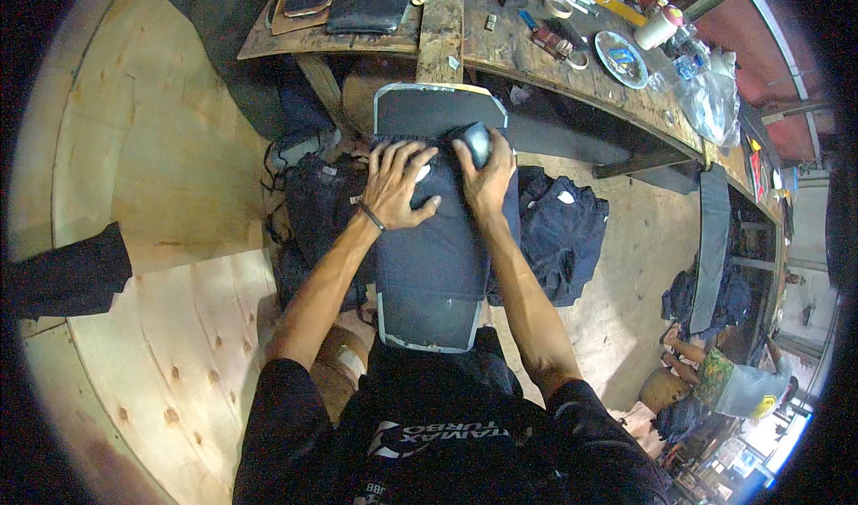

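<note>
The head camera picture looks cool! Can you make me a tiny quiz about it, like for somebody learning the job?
1. Which hand grips the dark shiny object?
A) left
B) right

2. True or false: the wristband is on the right arm.

3. Fill in: under the left hand, dark cloth covers part of a long, flat ____.

Key:
1. B, the right hand.
2. False: the wristband is on the left arm.
3. board.

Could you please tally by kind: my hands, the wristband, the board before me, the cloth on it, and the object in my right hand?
Hands: 2 (left hand, right hand)
Wristband: 1
Board: 1
Cloth: 1
Dark object: 1
Total: 6
</note>
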